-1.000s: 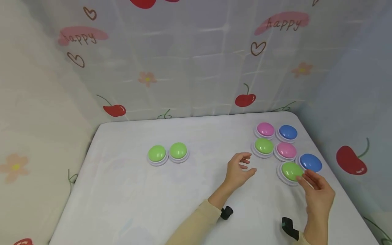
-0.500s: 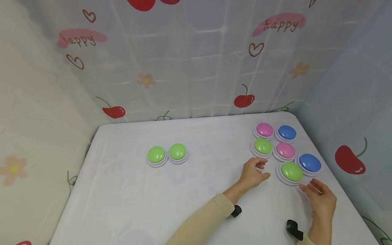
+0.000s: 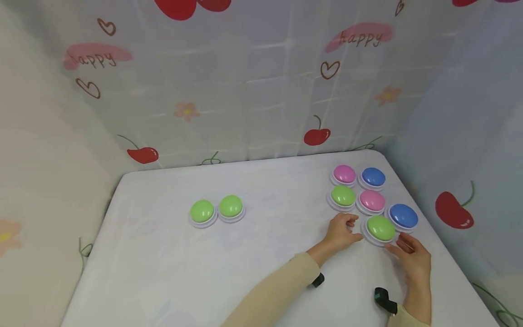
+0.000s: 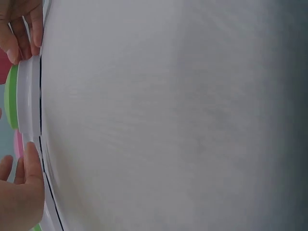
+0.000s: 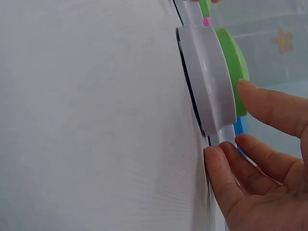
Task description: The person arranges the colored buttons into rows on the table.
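Between my two hands sits the nearest green push button [image 3: 381,228], a glossy dome on a round white base. My left hand [image 3: 340,232] is just left of it, fingers loosely bent and thumb pointing at its base. My right hand [image 3: 413,259] is at its lower right. In the right wrist view the right hand [image 5: 269,178] has its thumb by the green dome [image 5: 234,72] and its other fingers low beside the white base. The left wrist view shows the left hand [image 4: 21,192] below the button and right fingertips at the base's upper side. Neither hand grips it.
Behind it stand a blue button [image 3: 403,215], pink button [image 3: 372,200], green button [image 3: 343,195], pink button [image 3: 344,174] and blue button [image 3: 373,176]. Two green buttons [image 3: 202,211] stand further left on the white table [image 3: 163,263]. A printed curtain [image 3: 253,91] hangs behind.
My left hand has moved right to the green button's left side. My right hand has drawn back from the dome, then come in at the lower right edge. The head view has turned slightly right.
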`<state>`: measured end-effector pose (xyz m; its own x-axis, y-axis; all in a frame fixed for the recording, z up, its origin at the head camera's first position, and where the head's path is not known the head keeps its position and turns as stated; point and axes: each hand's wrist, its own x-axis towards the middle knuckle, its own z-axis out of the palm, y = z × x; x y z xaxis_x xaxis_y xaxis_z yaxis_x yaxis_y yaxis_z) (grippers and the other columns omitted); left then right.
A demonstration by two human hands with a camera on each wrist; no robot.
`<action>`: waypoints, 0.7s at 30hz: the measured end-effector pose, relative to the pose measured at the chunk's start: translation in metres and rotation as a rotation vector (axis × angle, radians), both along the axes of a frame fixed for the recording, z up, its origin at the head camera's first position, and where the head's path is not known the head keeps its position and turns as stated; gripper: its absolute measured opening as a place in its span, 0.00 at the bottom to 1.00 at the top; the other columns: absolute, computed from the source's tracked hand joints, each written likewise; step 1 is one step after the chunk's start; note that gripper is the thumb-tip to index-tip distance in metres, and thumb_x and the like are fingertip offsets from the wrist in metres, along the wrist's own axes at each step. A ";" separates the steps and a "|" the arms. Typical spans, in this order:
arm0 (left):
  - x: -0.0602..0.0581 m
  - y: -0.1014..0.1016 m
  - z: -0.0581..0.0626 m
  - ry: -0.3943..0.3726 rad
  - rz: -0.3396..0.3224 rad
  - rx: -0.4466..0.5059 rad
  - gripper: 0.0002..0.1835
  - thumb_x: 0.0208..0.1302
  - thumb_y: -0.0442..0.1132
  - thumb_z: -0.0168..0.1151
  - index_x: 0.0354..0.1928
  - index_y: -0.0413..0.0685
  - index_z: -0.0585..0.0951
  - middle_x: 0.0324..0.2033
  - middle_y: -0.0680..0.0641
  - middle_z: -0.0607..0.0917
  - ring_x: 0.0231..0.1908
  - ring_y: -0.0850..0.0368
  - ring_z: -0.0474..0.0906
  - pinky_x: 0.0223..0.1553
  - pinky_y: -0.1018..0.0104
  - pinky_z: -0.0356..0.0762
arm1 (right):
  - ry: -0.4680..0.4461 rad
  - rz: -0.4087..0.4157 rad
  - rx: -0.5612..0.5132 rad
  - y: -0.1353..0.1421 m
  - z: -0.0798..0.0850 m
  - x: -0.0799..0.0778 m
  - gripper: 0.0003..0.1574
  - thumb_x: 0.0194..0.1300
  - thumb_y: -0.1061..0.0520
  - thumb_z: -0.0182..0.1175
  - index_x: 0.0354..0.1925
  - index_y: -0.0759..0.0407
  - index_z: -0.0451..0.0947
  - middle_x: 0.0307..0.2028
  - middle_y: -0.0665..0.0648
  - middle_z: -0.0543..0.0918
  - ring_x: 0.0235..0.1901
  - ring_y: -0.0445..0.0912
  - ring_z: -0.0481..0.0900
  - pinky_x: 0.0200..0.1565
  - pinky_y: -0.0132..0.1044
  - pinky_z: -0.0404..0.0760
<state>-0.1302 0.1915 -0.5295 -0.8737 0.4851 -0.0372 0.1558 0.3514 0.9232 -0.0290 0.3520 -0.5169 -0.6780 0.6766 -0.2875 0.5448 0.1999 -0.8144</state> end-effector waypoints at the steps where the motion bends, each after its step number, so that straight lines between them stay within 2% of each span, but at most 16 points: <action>1: 0.000 0.002 -0.001 -0.014 -0.006 -0.011 0.30 0.47 0.32 0.76 0.56 0.43 0.80 0.45 0.51 0.81 0.39 0.68 0.77 0.38 0.86 0.74 | 0.008 0.014 0.004 0.000 0.000 -0.001 0.44 0.58 0.65 0.67 0.70 0.64 0.63 0.47 0.45 0.74 0.33 0.18 0.67 0.34 0.10 0.71; 4: -0.002 0.007 -0.001 -0.060 -0.045 -0.053 0.33 0.48 0.33 0.76 0.60 0.44 0.77 0.49 0.51 0.79 0.40 0.68 0.76 0.40 0.84 0.75 | 0.024 0.060 0.026 -0.001 -0.002 -0.002 0.43 0.58 0.65 0.67 0.69 0.65 0.64 0.44 0.39 0.75 0.34 0.18 0.67 0.35 0.10 0.71; 6: -0.003 0.011 -0.003 -0.063 -0.097 -0.088 0.34 0.50 0.35 0.75 0.62 0.45 0.75 0.51 0.51 0.78 0.42 0.69 0.75 0.42 0.84 0.75 | 0.031 0.080 0.037 -0.001 -0.003 -0.004 0.43 0.58 0.64 0.68 0.69 0.65 0.64 0.48 0.45 0.80 0.36 0.20 0.68 0.36 0.09 0.71; 9: -0.005 0.013 -0.004 0.031 -0.185 -0.158 0.30 0.52 0.37 0.73 0.59 0.46 0.77 0.50 0.52 0.79 0.44 0.70 0.73 0.45 0.85 0.72 | 0.031 0.102 0.056 -0.003 -0.005 -0.007 0.42 0.59 0.64 0.67 0.69 0.66 0.64 0.57 0.61 0.80 0.39 0.23 0.66 0.36 0.08 0.69; 11: -0.007 0.016 -0.004 0.107 -0.223 -0.200 0.28 0.52 0.38 0.73 0.57 0.47 0.78 0.49 0.53 0.80 0.45 0.70 0.73 0.47 0.85 0.71 | 0.035 0.113 0.064 -0.004 -0.006 -0.008 0.42 0.59 0.64 0.67 0.69 0.66 0.63 0.64 0.72 0.71 0.40 0.23 0.65 0.36 0.08 0.68; 13: -0.008 0.017 -0.004 0.163 -0.237 -0.232 0.26 0.52 0.39 0.73 0.55 0.49 0.80 0.48 0.53 0.81 0.45 0.70 0.73 0.48 0.85 0.69 | 0.041 0.115 0.068 -0.004 -0.007 -0.009 0.43 0.58 0.65 0.67 0.69 0.67 0.63 0.63 0.72 0.72 0.40 0.22 0.64 0.36 0.08 0.68; 15: -0.007 0.018 -0.004 0.179 -0.225 -0.251 0.28 0.51 0.39 0.73 0.57 0.49 0.80 0.49 0.54 0.82 0.47 0.70 0.75 0.51 0.85 0.69 | 0.045 0.104 0.072 -0.005 -0.008 -0.009 0.43 0.57 0.65 0.67 0.69 0.66 0.64 0.60 0.68 0.76 0.38 0.21 0.65 0.36 0.09 0.70; 17: -0.006 0.018 -0.005 0.209 -0.202 -0.267 0.28 0.50 0.40 0.74 0.56 0.49 0.80 0.49 0.54 0.83 0.47 0.70 0.76 0.51 0.85 0.69 | 0.061 0.095 0.063 -0.005 -0.009 -0.008 0.43 0.55 0.66 0.68 0.68 0.66 0.66 0.50 0.56 0.83 0.36 0.19 0.67 0.36 0.10 0.72; 19: -0.004 0.017 -0.005 0.240 -0.166 -0.288 0.27 0.49 0.42 0.76 0.55 0.49 0.81 0.47 0.54 0.84 0.46 0.70 0.76 0.50 0.86 0.69 | 0.075 0.078 0.044 -0.007 -0.009 -0.006 0.43 0.54 0.68 0.69 0.67 0.66 0.67 0.38 0.41 0.81 0.33 0.18 0.70 0.36 0.11 0.73; 21: -0.003 0.017 -0.005 0.272 -0.122 -0.309 0.27 0.47 0.44 0.78 0.53 0.51 0.82 0.45 0.56 0.84 0.44 0.71 0.77 0.48 0.86 0.69 | 0.094 0.063 0.018 -0.007 -0.009 -0.004 0.43 0.52 0.69 0.70 0.66 0.66 0.68 0.31 0.29 0.74 0.30 0.18 0.72 0.35 0.11 0.74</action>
